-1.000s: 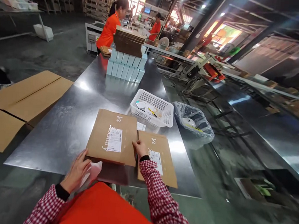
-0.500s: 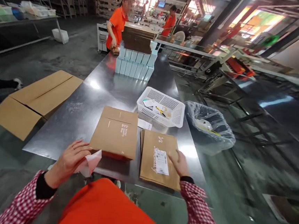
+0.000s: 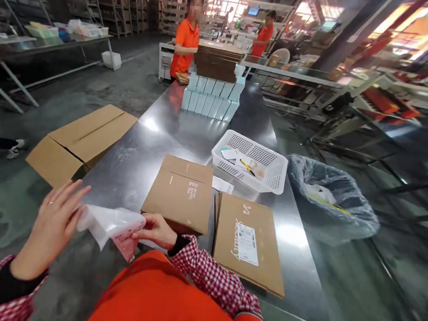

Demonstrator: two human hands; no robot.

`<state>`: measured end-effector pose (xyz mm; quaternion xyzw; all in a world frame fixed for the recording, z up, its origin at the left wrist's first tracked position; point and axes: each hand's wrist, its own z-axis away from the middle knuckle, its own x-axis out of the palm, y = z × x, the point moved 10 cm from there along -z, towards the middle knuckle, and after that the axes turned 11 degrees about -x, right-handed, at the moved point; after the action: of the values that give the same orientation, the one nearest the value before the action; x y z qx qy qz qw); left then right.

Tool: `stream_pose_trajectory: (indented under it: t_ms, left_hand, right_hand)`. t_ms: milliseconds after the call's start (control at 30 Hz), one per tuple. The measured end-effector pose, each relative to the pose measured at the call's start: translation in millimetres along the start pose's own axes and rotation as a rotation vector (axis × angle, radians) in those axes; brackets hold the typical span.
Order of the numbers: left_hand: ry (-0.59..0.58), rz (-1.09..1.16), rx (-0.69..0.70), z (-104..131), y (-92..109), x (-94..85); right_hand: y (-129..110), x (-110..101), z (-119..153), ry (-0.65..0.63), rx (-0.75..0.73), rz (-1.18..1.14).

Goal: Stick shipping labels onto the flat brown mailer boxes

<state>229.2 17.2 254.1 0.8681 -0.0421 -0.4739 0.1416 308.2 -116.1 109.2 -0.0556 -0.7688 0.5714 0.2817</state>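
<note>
A translucent plastic bag [image 3: 109, 221] with a pink printed part hangs between my hands, in front of the near table edge. My right hand [image 3: 156, 230] pinches its right end. At its left end my left hand [image 3: 53, 221] has its fingers spread, the thumb near the bag's edge; whether it touches is hard to tell. Just beyond my right hand a brown carton [image 3: 179, 192] stands on the metal table [image 3: 139, 154]. Flat cardboard pieces [image 3: 252, 239] with a white label [image 3: 247, 244] lie to its right.
A white basket [image 3: 251, 159] holds cards and a yellow pen. Right of the table stands a plastic-lined bin [image 3: 330, 200]; left, an open carton [image 3: 84, 139]. Pale blue boxes [image 3: 212, 98] carry stacked cardboard at the far end, near a person in orange [image 3: 186, 43].
My right hand has left the flat cardboard and moved left to take the bag's end. My left hand has moved left and its fingers have spread. The view has shifted left.
</note>
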Motion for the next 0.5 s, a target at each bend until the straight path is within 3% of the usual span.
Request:
stream_pose_trajectory:
  t_ms: [133,200,267,333,500]
  left_hand:
    - [-0.235,0.252,-0.001,29,24,46.1]
    - [-0.309,0.365,-0.117,38,28,70.8]
    - [-0.308,0.465,-0.299,44,19,88.2]
    - [-0.299,0.552,-0.397,48,14,100.0]
    - [-0.347,0.684,-0.372,47,25,123.4]
  right_hand:
    - [1,-6,4,0.186,-0.129,0.295]
    - [2,-12,9,0.267,-0.141,0.421]
    - [-2,-22,17,0.351,-0.134,0.496]
    - [-15,-28,23,0.384,-0.161,0.573]
    - [-43,-27,34,0.366,-0.297,0.716]
